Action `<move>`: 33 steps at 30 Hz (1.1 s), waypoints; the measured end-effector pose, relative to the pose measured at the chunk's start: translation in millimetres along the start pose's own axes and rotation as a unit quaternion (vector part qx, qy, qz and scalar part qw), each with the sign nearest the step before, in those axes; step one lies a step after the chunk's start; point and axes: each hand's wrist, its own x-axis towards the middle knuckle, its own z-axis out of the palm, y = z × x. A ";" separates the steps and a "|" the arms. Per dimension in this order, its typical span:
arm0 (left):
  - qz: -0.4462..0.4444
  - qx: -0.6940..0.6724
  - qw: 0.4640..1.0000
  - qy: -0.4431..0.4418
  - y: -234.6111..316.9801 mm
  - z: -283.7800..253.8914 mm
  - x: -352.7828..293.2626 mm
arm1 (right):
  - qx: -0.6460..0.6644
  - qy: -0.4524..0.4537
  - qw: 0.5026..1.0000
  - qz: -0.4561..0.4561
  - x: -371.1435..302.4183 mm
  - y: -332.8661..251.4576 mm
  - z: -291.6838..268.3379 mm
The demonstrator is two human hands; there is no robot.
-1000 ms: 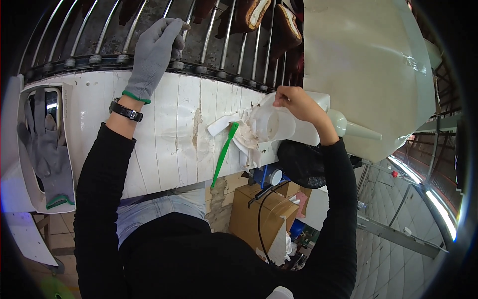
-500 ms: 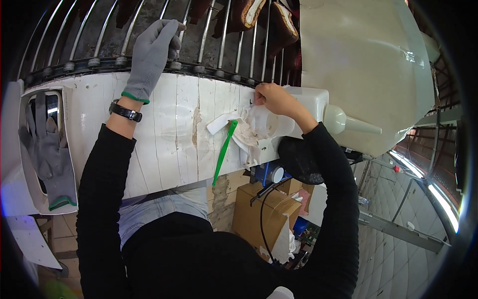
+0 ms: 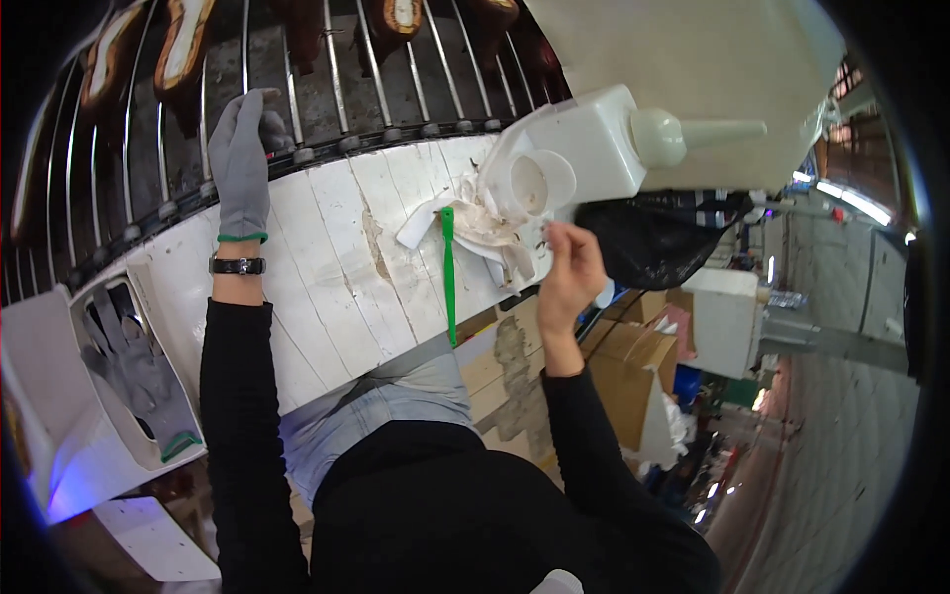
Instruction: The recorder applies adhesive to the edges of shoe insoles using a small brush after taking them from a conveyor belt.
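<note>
My left hand [image 3: 244, 148], in a grey knit glove with a green cuff, reaches over the metal rods of the roller conveyor [image 3: 297, 155]. Its fingers extend forward and hold nothing visible. My bare right hand [image 3: 574, 272] is raised beside the right end of the white worktop [image 3: 327, 228], thumb and fingertips pinched together; anything between them is too small to make out. Just beyond it stand a translucent plastic cup [image 3: 544, 183] and a white nozzle bottle [image 3: 584, 148] lying on its side. A green-handled brush [image 3: 449, 277] lies across crumpled white scraps [image 3: 485, 230].
Brown shoes [image 3: 181, 59], soles up with pale inner areas, rest on the conveyor rods. At the left, an open tray [image 3: 148, 297] holds a spare grey glove [image 3: 134, 366]. A black bag [image 3: 673, 233] hangs at the right, above a cardboard box [image 3: 623, 381].
My right hand has drawn back from beyond the cup toward my body. My left hand stays over the rods, its fingers straighter. The view has turned, and more shoes show at the left.
</note>
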 end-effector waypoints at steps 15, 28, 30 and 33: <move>0.054 0.051 0.997 -0.023 3.1 7.7 -8.4 | -0.110 0.024 0.990 0.089 -62.9 51.6 14.0; 0.071 0.083 0.994 -0.030 5.4 10.9 -14.4 | -0.149 0.007 0.985 -0.082 -79.1 23.0 5.2; 0.073 0.079 0.994 -0.036 3.1 11.8 -15.5 | -0.142 -0.022 0.987 -0.067 -77.7 25.9 3.0; 0.075 0.077 0.994 -0.035 6.2 8.6 -16.2 | -0.127 -0.018 0.990 -0.062 -77.8 22.2 4.6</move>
